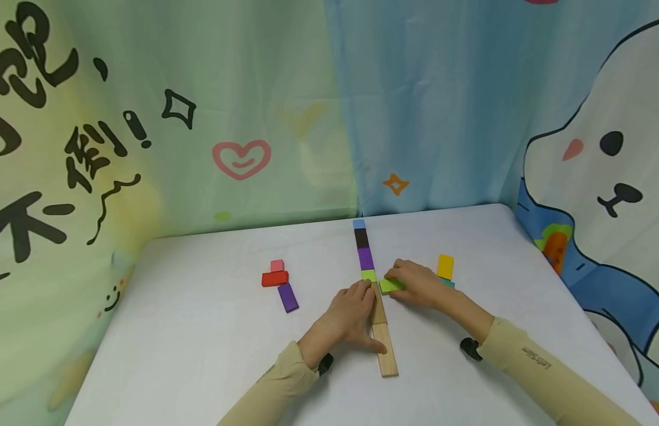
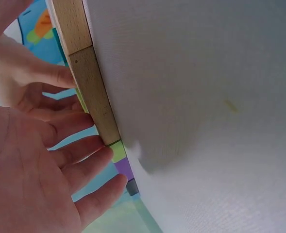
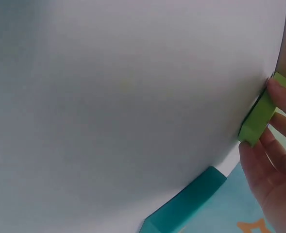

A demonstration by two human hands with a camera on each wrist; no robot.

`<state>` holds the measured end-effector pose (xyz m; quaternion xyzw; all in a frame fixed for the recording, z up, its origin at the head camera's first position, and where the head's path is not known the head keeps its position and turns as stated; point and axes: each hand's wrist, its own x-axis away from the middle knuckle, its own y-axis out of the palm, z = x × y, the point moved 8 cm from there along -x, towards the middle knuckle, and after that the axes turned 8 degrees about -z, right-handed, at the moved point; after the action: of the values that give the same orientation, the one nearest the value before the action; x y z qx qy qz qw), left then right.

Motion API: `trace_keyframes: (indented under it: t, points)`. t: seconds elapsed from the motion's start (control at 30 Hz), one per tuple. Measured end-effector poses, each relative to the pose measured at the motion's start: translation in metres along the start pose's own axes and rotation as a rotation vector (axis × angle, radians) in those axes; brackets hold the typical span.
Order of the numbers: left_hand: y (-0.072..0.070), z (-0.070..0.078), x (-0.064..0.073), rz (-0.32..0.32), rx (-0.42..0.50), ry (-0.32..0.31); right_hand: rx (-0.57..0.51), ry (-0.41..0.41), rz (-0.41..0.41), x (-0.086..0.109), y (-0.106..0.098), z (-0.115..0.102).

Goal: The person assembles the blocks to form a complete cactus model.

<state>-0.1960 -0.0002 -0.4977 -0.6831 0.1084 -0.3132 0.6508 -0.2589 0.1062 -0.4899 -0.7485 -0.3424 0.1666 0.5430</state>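
- We see the right hand [image 1: 417,284] pinching a green block [image 1: 391,286] between thumb and fingers, just beside the right side of a row of blocks; we cannot tell if they touch.
- Our left hand [image 1: 352,313] lies along the row's left side, fingers loosely extended and parted, thumb spread away; it touches the wooden blocks [image 1: 379,305] without gripping them.
- Beyond the wood, we see a short green piece [image 1: 368,276], a purple block [image 1: 365,258], a black block [image 1: 362,238] and a light blue piece [image 1: 359,223].
- Left of the row, we find pink [image 1: 277,265], red [image 1: 275,278] and dark purple [image 1: 288,297] blocks; near the right forearm, yellow [image 1: 445,266] and teal [image 1: 447,283] ones.
- On the curtain [image 1: 297,77], we see large black Chinese characters [image 1: 87,155], some cut off, and an exclamation mark [image 1: 137,129].
- The right sleeve [image 1: 542,367] bears dark lettering [image 1: 536,357] we cannot read reliably.
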Motion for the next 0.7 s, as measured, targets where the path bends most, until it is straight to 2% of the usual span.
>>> trace_keyframes:
  t: [0.23, 0.37, 0.47, 0.53, 0.63, 0.7]
  points:
    - [-0.002, 0.002, -0.001, 0.004, 0.006, 0.010, -0.035, 0.016, 0.017, 0.000, -0.001, 0.001]
    - [-0.002, 0.002, 0.000, 0.009, 0.005, 0.007, -0.031, 0.049, 0.037, 0.005, -0.011, 0.006]
    - [-0.002, 0.002, 0.000, 0.009, 0.005, 0.005, -0.013, 0.127, 0.038, 0.018, -0.027, 0.020]
    - [-0.002, 0.002, 0.000, 0.006, 0.009, 0.007, -0.014, 0.191, 0.011, 0.030, -0.035, 0.034]
    - [-0.001, 0.002, 0.000, -0.003, 0.009, 0.008, -0.038, 0.275, -0.061, 0.045, -0.036, 0.053]
    - [-0.001, 0.000, 0.000, -0.012, 0.011, 0.005, -0.063, 0.293, -0.086, 0.050, -0.034, 0.060]
